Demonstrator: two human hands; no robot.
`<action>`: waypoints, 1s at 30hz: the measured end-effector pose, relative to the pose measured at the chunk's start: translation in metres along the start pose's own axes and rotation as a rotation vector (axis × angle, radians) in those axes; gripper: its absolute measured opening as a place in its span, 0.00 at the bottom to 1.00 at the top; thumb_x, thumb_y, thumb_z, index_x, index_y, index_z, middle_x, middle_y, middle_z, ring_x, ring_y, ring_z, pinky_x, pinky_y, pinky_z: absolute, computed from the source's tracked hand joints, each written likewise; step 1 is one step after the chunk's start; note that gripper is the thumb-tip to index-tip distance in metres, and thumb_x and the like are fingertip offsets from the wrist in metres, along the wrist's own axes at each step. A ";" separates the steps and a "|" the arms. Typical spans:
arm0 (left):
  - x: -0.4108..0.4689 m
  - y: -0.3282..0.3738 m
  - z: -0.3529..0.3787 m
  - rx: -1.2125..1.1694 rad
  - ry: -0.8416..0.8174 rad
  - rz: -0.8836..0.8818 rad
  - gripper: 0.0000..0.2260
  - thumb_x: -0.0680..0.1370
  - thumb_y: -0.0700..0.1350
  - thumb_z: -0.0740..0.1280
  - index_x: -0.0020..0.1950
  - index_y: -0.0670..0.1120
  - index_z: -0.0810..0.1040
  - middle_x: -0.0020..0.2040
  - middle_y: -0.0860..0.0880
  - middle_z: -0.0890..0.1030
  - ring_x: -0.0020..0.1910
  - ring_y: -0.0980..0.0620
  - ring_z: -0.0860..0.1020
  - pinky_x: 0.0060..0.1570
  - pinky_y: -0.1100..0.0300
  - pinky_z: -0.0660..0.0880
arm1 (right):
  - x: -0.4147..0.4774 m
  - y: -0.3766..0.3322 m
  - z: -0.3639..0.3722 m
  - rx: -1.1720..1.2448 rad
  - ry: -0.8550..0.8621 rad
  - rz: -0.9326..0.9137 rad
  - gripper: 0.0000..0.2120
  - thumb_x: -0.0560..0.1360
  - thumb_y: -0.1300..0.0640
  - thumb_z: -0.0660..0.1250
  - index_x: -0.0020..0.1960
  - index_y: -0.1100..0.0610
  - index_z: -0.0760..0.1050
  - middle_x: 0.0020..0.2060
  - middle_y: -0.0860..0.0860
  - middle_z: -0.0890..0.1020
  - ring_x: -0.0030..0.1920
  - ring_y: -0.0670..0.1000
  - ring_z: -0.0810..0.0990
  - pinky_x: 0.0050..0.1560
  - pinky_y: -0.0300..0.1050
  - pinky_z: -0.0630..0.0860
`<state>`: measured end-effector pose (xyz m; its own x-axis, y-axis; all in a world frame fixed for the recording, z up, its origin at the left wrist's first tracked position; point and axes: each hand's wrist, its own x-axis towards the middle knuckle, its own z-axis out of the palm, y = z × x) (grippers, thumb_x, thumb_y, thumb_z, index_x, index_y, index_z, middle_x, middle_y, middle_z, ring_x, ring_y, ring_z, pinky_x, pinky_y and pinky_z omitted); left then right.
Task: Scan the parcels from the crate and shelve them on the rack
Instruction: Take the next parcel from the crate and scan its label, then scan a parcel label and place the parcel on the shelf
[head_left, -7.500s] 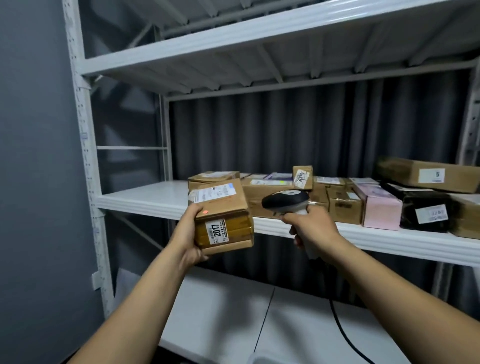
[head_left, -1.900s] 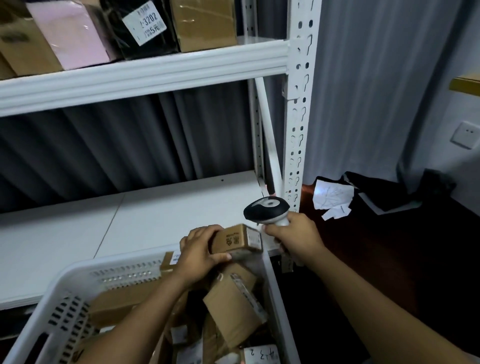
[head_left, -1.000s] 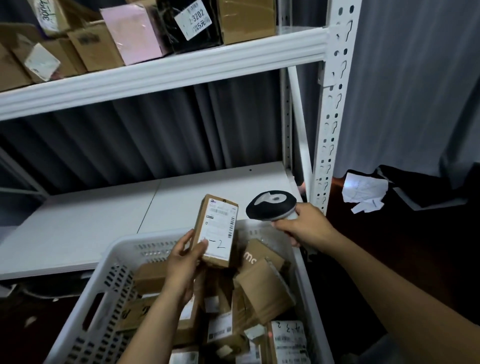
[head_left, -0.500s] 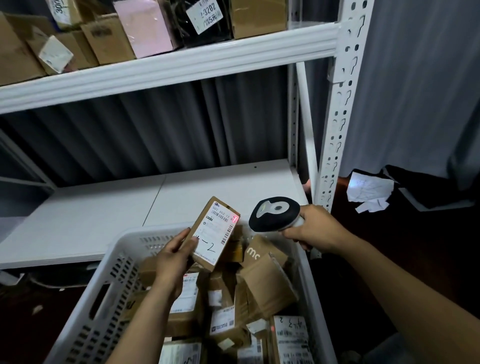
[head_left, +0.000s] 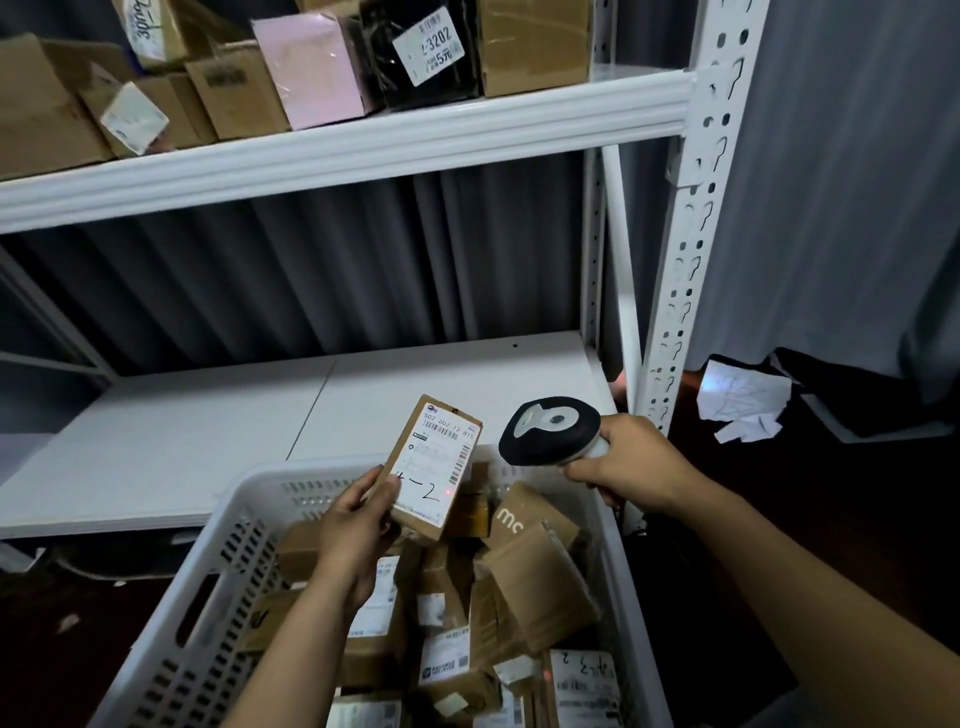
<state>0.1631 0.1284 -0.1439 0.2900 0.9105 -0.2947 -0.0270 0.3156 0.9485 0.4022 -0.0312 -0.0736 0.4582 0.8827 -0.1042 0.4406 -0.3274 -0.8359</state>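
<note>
- Raised over the white crate (head_left: 208, 597), left hand (head_left: 358, 525) with fingers (head_left: 384, 488) curled round the lower left edge of a small brown parcel (head_left: 434, 467), thumb pressed on its labelled face.
- Held clear above the crate's contents, parcel tilted with its top leaning right, white label toward the camera, barcode down the right side, "-2" handwritten low on it.
- On the label near the barcode's lower end, a red dot of light (head_left: 448, 491).
- Just right of the parcel and apart from it, right hand (head_left: 631, 462) with fingers (head_left: 587, 470) wrapped tightly round the grip of a black-and-white scanner (head_left: 548, 431), head turned toward the parcel.
- Heaped in the crate below both hands, more brown labelled parcels, one printed "mc" (head_left: 511, 522).
- Behind the crate, white rack (head_left: 363, 145): lower shelf (head_left: 208, 415) just past the crate's far rim, upper shelf carrying brown boxes, a pink box (head_left: 317, 67) and a black package (head_left: 421, 52) tagged "3202".
- Right of the rack's upright, crumpled white papers (head_left: 737, 395) on the dark floor.
</note>
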 end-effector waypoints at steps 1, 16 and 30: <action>-0.002 0.003 0.001 -0.025 -0.006 -0.020 0.15 0.79 0.41 0.67 0.66 0.46 0.76 0.52 0.43 0.85 0.53 0.44 0.82 0.52 0.47 0.79 | 0.000 -0.003 0.002 0.025 0.027 -0.003 0.06 0.70 0.61 0.74 0.43 0.57 0.77 0.29 0.52 0.81 0.25 0.49 0.77 0.28 0.42 0.76; -0.059 0.121 -0.020 -0.206 -0.127 -0.087 0.07 0.79 0.47 0.67 0.54 0.47 0.78 0.46 0.43 0.85 0.44 0.48 0.84 0.41 0.56 0.82 | -0.037 -0.102 0.035 0.344 0.312 0.005 0.05 0.72 0.61 0.72 0.41 0.59 0.76 0.27 0.53 0.78 0.21 0.51 0.72 0.24 0.40 0.68; -0.094 0.276 -0.033 -0.179 -0.279 0.086 0.04 0.79 0.45 0.66 0.51 0.46 0.76 0.45 0.44 0.79 0.45 0.48 0.79 0.38 0.56 0.81 | -0.055 -0.251 -0.007 0.359 0.469 -0.182 0.08 0.71 0.60 0.71 0.36 0.58 0.74 0.24 0.53 0.73 0.22 0.53 0.72 0.25 0.41 0.68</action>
<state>0.0964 0.1391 0.1421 0.5290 0.8357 -0.1476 -0.2232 0.3048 0.9259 0.2714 -0.0003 0.1453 0.7269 0.6446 0.2370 0.2934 0.0205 -0.9558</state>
